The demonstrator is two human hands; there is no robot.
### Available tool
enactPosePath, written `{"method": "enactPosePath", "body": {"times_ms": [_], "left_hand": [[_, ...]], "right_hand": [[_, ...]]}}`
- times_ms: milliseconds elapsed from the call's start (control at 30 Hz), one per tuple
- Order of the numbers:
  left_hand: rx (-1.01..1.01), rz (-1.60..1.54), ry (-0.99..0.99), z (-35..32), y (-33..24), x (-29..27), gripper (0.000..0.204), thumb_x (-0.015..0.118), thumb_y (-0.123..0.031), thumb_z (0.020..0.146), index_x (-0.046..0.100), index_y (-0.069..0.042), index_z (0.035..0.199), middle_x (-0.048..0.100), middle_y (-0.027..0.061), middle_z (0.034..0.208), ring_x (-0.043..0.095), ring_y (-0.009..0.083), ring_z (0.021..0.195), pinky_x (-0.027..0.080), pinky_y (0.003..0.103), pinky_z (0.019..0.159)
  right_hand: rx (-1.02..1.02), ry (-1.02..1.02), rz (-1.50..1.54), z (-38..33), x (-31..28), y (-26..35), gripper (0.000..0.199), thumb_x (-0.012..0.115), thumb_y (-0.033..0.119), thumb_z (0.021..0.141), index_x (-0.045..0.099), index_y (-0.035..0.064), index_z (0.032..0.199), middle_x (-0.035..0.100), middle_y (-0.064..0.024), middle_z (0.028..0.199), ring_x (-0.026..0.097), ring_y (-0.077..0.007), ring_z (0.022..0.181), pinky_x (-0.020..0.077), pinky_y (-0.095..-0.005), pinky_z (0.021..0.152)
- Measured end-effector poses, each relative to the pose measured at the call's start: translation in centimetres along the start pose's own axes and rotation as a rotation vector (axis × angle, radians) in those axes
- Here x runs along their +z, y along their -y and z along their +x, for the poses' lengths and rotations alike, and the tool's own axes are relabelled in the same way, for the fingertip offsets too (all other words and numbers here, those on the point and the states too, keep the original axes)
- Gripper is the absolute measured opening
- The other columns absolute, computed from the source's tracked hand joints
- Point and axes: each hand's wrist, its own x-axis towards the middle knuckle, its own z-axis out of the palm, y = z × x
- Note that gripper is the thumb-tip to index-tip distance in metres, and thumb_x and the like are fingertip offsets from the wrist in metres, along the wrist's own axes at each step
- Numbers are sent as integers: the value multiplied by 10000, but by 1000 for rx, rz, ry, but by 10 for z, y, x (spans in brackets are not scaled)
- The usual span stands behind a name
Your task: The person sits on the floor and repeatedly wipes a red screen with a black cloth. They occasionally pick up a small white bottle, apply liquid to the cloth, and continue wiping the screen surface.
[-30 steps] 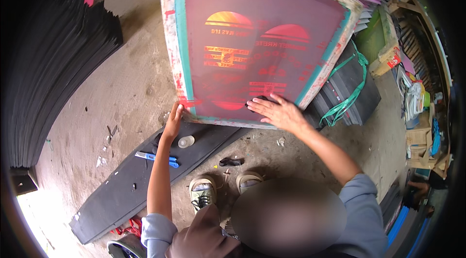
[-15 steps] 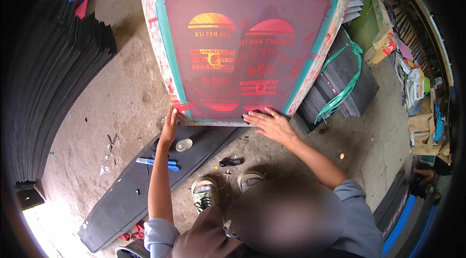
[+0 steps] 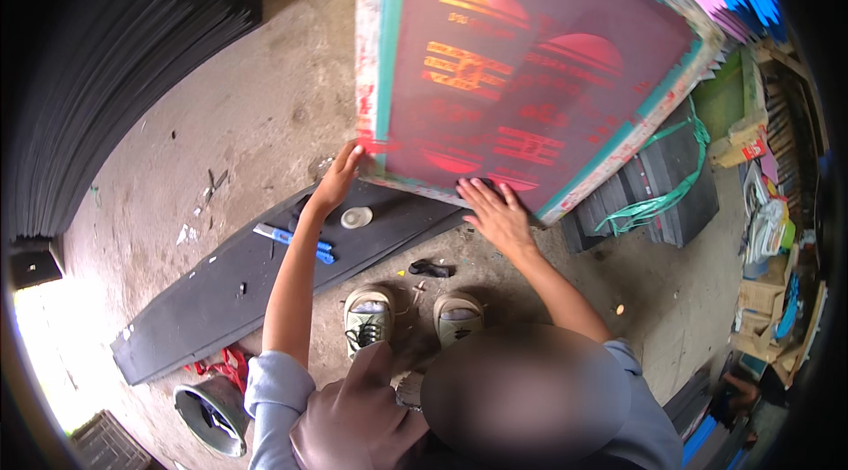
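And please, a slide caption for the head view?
Framed screen: left hand at one corner, right hand at the near edge.

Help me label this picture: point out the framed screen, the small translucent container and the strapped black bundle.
Framed screen point(image 3: 530, 72), head view: reddish mesh.
Small translucent container point(image 3: 357, 217), head view: visible middle.
Strapped black bundle point(image 3: 651, 170), head view: dark face.

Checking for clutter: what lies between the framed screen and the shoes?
The head view shows part of the black sheet, then a black scrap and small debris on the floor.

Concrete floor point(image 3: 291, 108), flat black sheets point(image 3: 203, 307), bucket point(image 3: 231, 397)
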Motion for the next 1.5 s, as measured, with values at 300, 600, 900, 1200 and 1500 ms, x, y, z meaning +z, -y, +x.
{"method": "enactPosePath", "body": {"times_ms": [300, 600, 900, 1200, 1500], "left_hand": [[102, 42, -4, 6, 7, -1, 441, 399, -318, 979, 438, 1, 1280, 512, 187, 1234, 484, 257, 1151, 359, 331, 982], [352, 304, -124, -37, 5, -34, 372, 564, -71, 852, 506, -54, 1219, 557, 173, 1122, 535, 289, 1096, 426, 373, 914], [56, 959, -645, -108, 47, -51, 418, 710, -296, 741, 548, -142, 1095, 517, 61, 1031, 444, 279, 1037, 334, 462, 871], [195, 192, -346, -98, -17, -45, 153, 668, -168, 811, 616, -46, 888, 645, 64, 835, 609, 184, 790, 457, 317, 716], [189, -166, -150, -83, -36, -22, 237, 584, -202, 903, 571, -44, 1079, 625, 48, 1015, 569, 111, 959, 448, 289, 859]], "right_hand": [[-20, -16, 9, 90, -43, 3, 703, 468, 488, 856, 200, 234, 1455, 165, 100, 1512, 146, -64, 1384, 27, -434, 1139], [-148, -26, 373, 90, -26, 52, 564, 512, 169, 841, 367, 56, 1374, 327, -8, 1456, 255, -132, 1362, 129, -398, 1132], [98, -149, 935, 74, -55, 74, 424, 517, -15, 808, 524, 60, 1226, 522, -81, 1253, 416, -263, 1237, 281, -455, 1048], [324, -59, 1758, 134, -98, 75, 359, 623, 37, 824, 529, 40, 1171, 565, -104, 1137, 584, -204, 989, 482, -320, 834], [502, -415, 1447, 120, -110, 24, 139, 663, 6, 781, 598, 22, 903, 599, -56, 862, 582, -159, 837, 458, -282, 751]]}}
